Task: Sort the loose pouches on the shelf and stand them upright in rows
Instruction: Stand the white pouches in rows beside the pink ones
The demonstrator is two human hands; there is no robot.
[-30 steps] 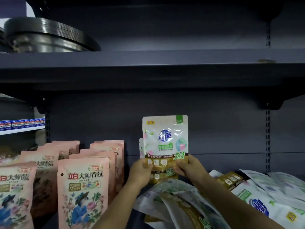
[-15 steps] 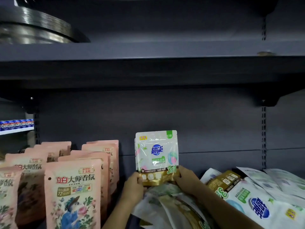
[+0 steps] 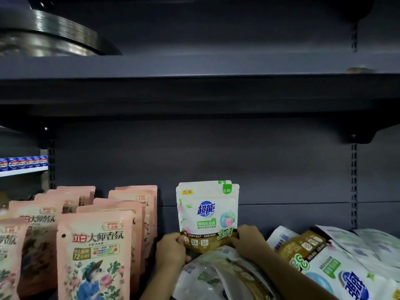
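Observation:
A white and gold laundry pouch (image 3: 207, 213) stands upright against the shelf's back panel, with a second like pouch just behind it. My left hand (image 3: 171, 249) pinches its lower left corner and my right hand (image 3: 246, 239) grips its lower right corner. Several loose white and gold pouches (image 3: 337, 269) lie flat in a heap at the right and under my arms (image 3: 216, 276). Pink pouches (image 3: 95, 252) stand upright in rows at the left.
The dark shelf back panel (image 3: 292, 180) rises behind the pouches, with an upper shelf board (image 3: 194, 66) overhead carrying stacked metal plates (image 3: 47, 37). A slotted upright (image 3: 354, 182) runs down at the right. Blue cans (image 3: 23, 162) sit on a far shelf at the left.
The held pouch went down from mid-air and back toward the panel; it now stands low in front of a second pouch. Both hands stayed on its lower corners.

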